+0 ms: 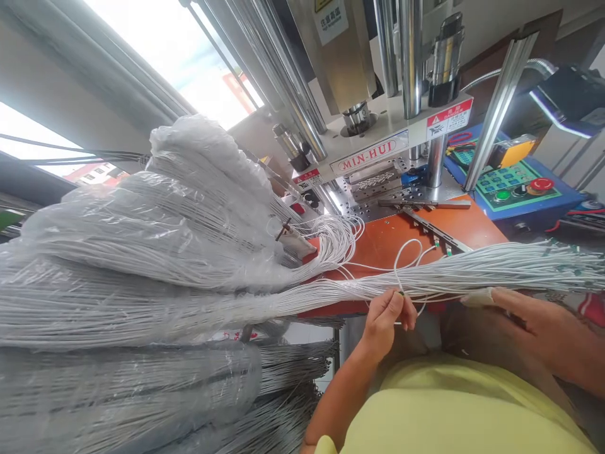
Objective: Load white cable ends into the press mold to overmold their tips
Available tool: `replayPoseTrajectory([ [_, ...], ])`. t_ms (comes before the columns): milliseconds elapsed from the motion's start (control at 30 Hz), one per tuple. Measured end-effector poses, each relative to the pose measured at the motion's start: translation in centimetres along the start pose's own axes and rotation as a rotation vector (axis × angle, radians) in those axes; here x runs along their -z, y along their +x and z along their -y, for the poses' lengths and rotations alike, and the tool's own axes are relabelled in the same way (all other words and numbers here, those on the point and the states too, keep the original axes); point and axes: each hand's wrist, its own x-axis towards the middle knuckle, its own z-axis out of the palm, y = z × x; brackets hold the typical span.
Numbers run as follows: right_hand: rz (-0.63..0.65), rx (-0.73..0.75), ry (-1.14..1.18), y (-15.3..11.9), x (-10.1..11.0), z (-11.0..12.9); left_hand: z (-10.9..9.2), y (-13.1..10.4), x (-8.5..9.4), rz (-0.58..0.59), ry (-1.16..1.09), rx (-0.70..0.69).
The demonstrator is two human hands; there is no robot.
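Note:
My left hand [388,315] pinches a thin white cable [398,261] at the front edge of the orange table. That cable loops up above the fingers. Just behind the hand lies a thick bundle of white cables [454,271], stretching right to green-tipped ends. Blurred by motion, my right hand [529,321] is at the lower right, below the bundle. A pale covering shows on one fingertip; whether the fingers hold anything is unclear. Beyond the bundle, metal bars [432,228] with small clips rest on the orange table [378,239], two green connectors beside them.
A MIN-HUI press machine [368,154] with steel columns stands behind the table. At the right is a blue control box [520,186] with a red button. Plastic-wrapped cable bundles [142,233] fill the left, and more cables hang below. A lamp [567,101] is upper right.

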Motion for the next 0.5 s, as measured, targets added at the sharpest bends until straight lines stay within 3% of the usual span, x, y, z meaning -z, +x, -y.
replayPoseTrajectory([
  [167,-0.108,0.456,-0.097,4.3,-2.6,4.0,0.0,0.3,-0.3,0.129,-0.276,0.122],
  [267,-0.007,0.574,-0.059,7.1,-4.0,5.5,-0.4,-0.1,-0.3,0.208,-0.424,0.230],
  [333,0.092,0.543,-0.003,8.1,-4.7,5.8,-0.7,-0.6,-0.2,0.205,-0.471,0.260],
  [400,0.202,0.412,0.103,8.3,-5.1,6.0,-0.8,-1.0,-0.2,0.144,-0.426,0.215],
  [500,0.338,0.152,0.303,8.0,-5.2,6.5,-0.7,-1.3,-0.2,-0.084,-0.217,0.063],
])
